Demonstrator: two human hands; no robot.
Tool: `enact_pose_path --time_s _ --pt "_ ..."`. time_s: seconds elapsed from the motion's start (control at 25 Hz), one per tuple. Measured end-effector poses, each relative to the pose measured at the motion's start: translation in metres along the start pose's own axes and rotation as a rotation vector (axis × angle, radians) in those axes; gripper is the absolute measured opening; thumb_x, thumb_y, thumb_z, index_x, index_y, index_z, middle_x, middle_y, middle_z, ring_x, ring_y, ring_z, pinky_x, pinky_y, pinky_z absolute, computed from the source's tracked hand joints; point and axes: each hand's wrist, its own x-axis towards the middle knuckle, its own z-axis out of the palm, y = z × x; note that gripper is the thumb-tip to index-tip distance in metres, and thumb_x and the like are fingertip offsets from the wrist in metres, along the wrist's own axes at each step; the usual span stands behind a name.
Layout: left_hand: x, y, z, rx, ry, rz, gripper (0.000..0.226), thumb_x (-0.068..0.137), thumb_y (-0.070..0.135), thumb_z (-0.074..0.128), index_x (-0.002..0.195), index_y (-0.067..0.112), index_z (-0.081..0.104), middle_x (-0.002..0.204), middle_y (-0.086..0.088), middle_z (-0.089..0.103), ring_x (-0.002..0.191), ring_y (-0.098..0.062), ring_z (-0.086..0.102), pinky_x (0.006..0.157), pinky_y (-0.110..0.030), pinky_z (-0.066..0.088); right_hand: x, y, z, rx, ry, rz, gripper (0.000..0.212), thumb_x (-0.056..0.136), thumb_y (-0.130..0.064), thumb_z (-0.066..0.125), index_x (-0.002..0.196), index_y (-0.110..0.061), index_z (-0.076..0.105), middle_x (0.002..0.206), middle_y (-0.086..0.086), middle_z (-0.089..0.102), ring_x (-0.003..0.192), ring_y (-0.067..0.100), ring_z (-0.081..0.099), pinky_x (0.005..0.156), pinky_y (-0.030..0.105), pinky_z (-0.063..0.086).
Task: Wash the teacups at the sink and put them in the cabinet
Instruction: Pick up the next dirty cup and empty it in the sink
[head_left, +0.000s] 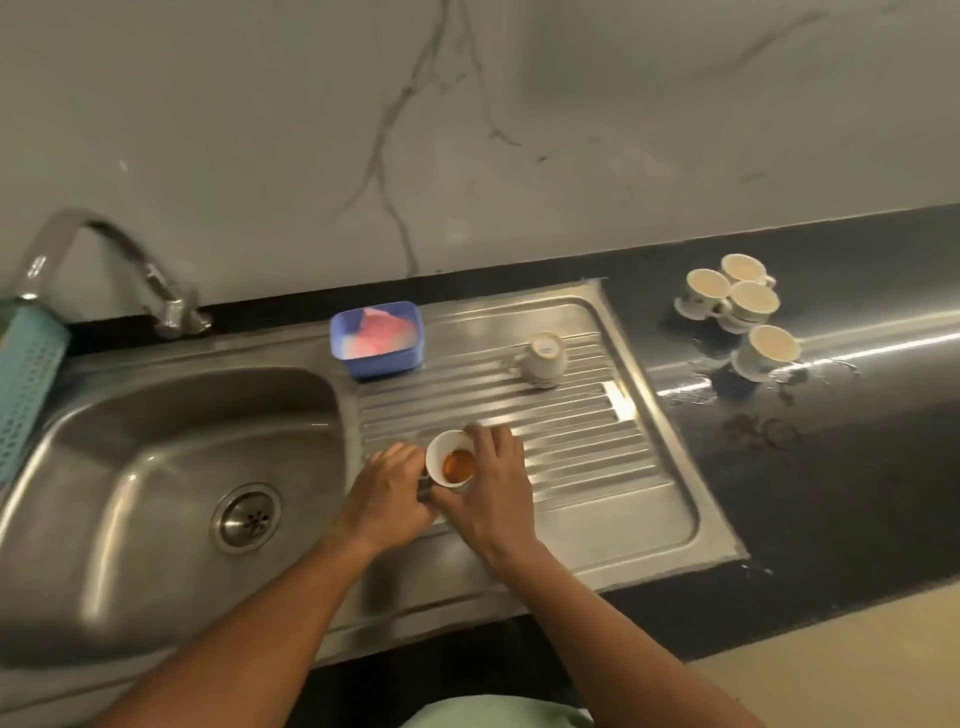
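A white teacup (448, 458) with a little brown tea in its bottom is held over the ribbed steel drainboard (587, 457), just right of the sink basin (171, 467). My left hand (387, 499) grips its left side near the handle. My right hand (491, 483) wraps its right side. Another white teacup (543, 358) stands upside down farther back on the drainboard. Several used white teacups (743, 306) cluster on the black counter at the right, rims up.
A blue plastic tub (376, 340) with something pink in it sits at the drainboard's back left. The steel tap (104, 254) arches over the basin, no water visible. A teal perforated basket (28, 384) hangs at the far left. Water spots mark the black counter (831, 467).
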Motion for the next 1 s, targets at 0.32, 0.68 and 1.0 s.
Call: enact_pose_path --time_s 0.32,0.68,1.0 --pt "-0.073 -0.153 -0.069 -0.101 0.131 -0.145 0.027 0.079 0.01 0.074 0.105 0.013 0.069 0.102 -0.002 0.07 0.094 -0.023 0.065 0.076 -0.037 0.054 -0.013 -0.148 0.121 0.137 -0.166 0.048 0.062 0.06 -0.048 0.084 0.11 -0.029 0.053 0.109 -0.01 0.055 0.095 0.018 0.059 0.071 0.024 0.04" --pt "-0.028 -0.282 -0.146 -0.135 0.254 -0.228 0.026 0.098 0.008 0.056 0.12 0.007 0.069 0.12 -0.013 0.066 0.108 -0.032 0.064 0.093 -0.044 0.052 0.016 -0.244 0.217 0.108 -0.171 0.091 0.053 0.065 -0.048 0.078 0.107 -0.031 0.051 0.107 -0.01 0.063 0.101 0.018 0.06 0.077 0.031 0.048" --pt "0.07 -0.304 -0.202 -0.485 0.456 -0.413 0.02 0.101 0.016 0.059 0.107 -0.001 0.067 0.09 -0.011 0.064 0.084 -0.027 0.063 0.076 -0.044 0.054 0.072 -0.272 0.263 0.144 -0.129 0.122 0.061 0.063 -0.044 0.082 0.114 -0.03 0.05 0.11 -0.008 0.063 0.099 0.016 0.06 0.082 0.039 0.055"
